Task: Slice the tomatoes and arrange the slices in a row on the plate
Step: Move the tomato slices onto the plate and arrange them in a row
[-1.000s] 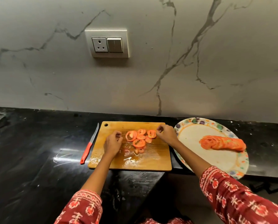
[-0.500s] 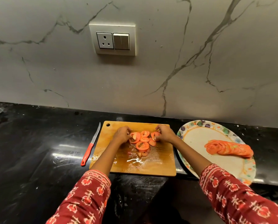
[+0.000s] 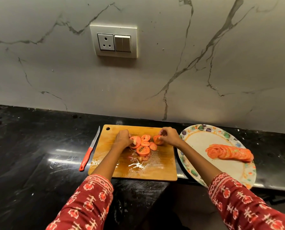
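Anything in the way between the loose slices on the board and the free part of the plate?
Nothing visible. The right hand pinches a tomato slice at the cutting board's right side; the plate lies directly right of the board. The finished row of slices leaves bare plate nearer the board.

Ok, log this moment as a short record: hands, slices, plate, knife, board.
left hand: on the board, grip on a slice at the pile's left edge
right hand: pinches a slice at the pile's right edge
loose slices: piled mid-board, overlapping
plate: right of board, holds a row of slices
knife: on the counter left of the board, untouched
board: wet with juice
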Demonstrator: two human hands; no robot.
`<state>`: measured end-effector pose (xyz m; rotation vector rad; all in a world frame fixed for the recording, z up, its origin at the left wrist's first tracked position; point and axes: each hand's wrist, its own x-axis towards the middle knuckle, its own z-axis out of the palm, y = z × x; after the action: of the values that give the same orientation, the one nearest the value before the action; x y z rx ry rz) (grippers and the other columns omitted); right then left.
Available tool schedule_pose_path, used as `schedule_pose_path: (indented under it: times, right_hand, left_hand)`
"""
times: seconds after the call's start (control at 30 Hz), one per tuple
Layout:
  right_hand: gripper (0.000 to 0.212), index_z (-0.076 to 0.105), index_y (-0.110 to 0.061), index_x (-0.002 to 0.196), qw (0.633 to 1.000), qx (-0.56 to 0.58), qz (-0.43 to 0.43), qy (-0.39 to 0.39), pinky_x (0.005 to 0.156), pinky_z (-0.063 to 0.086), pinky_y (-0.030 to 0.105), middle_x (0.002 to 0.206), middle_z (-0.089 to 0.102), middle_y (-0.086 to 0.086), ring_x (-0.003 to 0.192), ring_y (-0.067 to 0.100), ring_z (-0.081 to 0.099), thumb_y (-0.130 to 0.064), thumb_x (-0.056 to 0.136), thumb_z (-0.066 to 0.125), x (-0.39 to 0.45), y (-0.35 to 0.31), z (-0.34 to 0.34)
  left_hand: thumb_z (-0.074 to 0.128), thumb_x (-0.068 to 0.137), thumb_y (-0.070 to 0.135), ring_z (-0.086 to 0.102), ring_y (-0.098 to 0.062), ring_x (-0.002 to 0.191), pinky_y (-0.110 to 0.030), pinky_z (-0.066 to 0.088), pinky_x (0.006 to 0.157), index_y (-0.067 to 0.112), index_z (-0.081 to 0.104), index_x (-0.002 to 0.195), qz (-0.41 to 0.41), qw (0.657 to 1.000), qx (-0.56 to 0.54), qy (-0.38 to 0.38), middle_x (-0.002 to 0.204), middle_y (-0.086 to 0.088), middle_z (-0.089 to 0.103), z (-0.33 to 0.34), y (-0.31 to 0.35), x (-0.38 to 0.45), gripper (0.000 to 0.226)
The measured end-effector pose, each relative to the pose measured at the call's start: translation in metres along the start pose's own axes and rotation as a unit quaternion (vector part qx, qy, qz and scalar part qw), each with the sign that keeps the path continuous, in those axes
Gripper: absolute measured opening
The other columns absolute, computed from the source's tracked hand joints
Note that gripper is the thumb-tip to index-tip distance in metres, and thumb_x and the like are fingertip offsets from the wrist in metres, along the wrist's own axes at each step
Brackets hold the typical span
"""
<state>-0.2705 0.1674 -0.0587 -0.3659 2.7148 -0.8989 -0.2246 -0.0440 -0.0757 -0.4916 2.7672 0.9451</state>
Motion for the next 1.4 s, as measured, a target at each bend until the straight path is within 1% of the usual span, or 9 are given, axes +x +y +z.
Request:
schedule_pose_path:
  times: [0.1,0.2,0.43,0.7,0.83,0.9,1.17,1.3,1.4]
  right_hand:
    - [0.017,0.066,-0.006,0.099,0.999,0.023,0.025,-0.005,0.068,0.051,0.023,0.090,0.058,0.003,0.087,0.016,0.060,0.000,0.083,0.062,-0.004,0.003,-0.002]
    - [0.021,0.066,-0.006,0.099,0.999,0.021,0.040,0.001,0.078,0.055,0.034,0.085,0.062,0.007,0.087,0.022,0.066,0.003,0.080,0.064,-0.006,0.008,-0.004]
    - [0.015,0.064,-0.006,0.091,0.995,0.052,-0.026,-0.079,0.066,0.048,0.016,0.089,0.060,0.006,0.086,0.015,0.059,0.003,0.080,0.066,-0.021,0.005,-0.016]
    - [0.014,0.064,-0.005,0.090,0.991,0.097,-0.042,-0.084,0.063,0.051,0.017,0.080,0.058,0.001,0.077,0.011,0.059,0.005,0.080,0.067,-0.030,0.014,-0.026]
    - [0.013,0.062,-0.005,0.088,0.992,0.106,-0.036,-0.063,0.059,0.052,0.016,0.076,0.059,0.004,0.073,0.014,0.060,0.004,0.080,0.067,-0.036,0.017,-0.030]
    - [0.012,0.062,-0.006,0.086,0.993,0.106,-0.029,-0.045,0.053,0.049,0.015,0.074,0.060,0.004,0.068,0.013,0.060,0.004,0.080,0.067,-0.039,0.019,-0.037]
    - [0.008,0.069,0.000,0.085,0.992,0.056,0.006,0.111,0.067,0.048,0.026,0.077,0.062,0.005,0.070,0.014,0.057,0.001,0.077,0.070,-0.057,0.059,-0.078]
    - [0.016,0.065,-0.011,0.070,0.980,0.063,0.062,0.177,0.073,0.053,0.037,0.074,0.063,0.007,0.073,0.025,0.064,0.004,0.075,0.066,-0.071,0.081,-0.094]
    - [0.016,0.065,-0.010,0.070,0.973,0.082,0.107,0.186,0.063,0.052,0.020,0.075,0.063,0.008,0.072,0.023,0.063,0.005,0.076,0.066,-0.084,0.102,-0.111]
  left_hand:
    - [0.067,0.080,0.009,0.054,-0.015,0.080,-0.020,0.043,0.059,0.019,0.047,0.074,0.000,1.000,-0.020,0.002,0.090,-0.006,0.058,0.001,-0.002,-0.004,0.023]
    - [0.066,0.083,0.012,0.056,-0.018,0.089,-0.025,0.047,0.072,0.013,0.055,0.093,0.015,1.000,-0.004,0.021,0.097,-0.006,0.059,0.000,-0.002,-0.008,0.015]
    - [0.063,0.085,0.011,0.060,-0.017,0.097,-0.036,0.053,0.087,0.013,0.061,0.112,0.160,0.986,-0.053,-0.008,0.111,-0.007,0.063,0.011,0.032,-0.024,0.028]
    - [0.065,0.082,0.008,0.061,-0.014,0.094,-0.018,0.049,0.078,0.007,0.068,0.099,0.243,0.967,-0.041,-0.072,0.100,-0.009,0.067,0.024,0.060,-0.031,0.017]
    - [0.064,0.083,0.005,0.062,-0.013,0.084,-0.013,0.050,0.066,0.005,0.067,0.094,0.230,0.968,-0.056,-0.081,0.091,-0.007,0.065,0.026,0.060,-0.030,0.012]
    - [0.064,0.083,0.005,0.064,-0.018,0.087,-0.018,0.053,0.072,0.004,0.067,0.093,0.219,0.969,-0.077,-0.080,0.093,-0.010,0.066,0.024,0.055,-0.027,0.011]
    - [0.063,0.084,0.007,0.061,-0.015,0.091,-0.019,0.052,0.072,0.007,0.068,0.094,0.219,0.968,-0.079,-0.097,0.098,-0.008,0.065,0.036,0.063,-0.024,0.011]
    - [0.065,0.083,0.006,0.064,-0.020,0.081,-0.036,0.055,0.080,0.008,0.068,0.090,0.240,0.961,-0.074,-0.117,0.091,-0.014,0.068,0.050,0.085,-0.021,0.008]
    - [0.064,0.083,0.004,0.063,-0.018,0.078,-0.031,0.055,0.075,0.004,0.067,0.093,0.260,0.951,-0.073,-0.152,0.091,-0.014,0.067,0.064,0.108,-0.019,0.011]
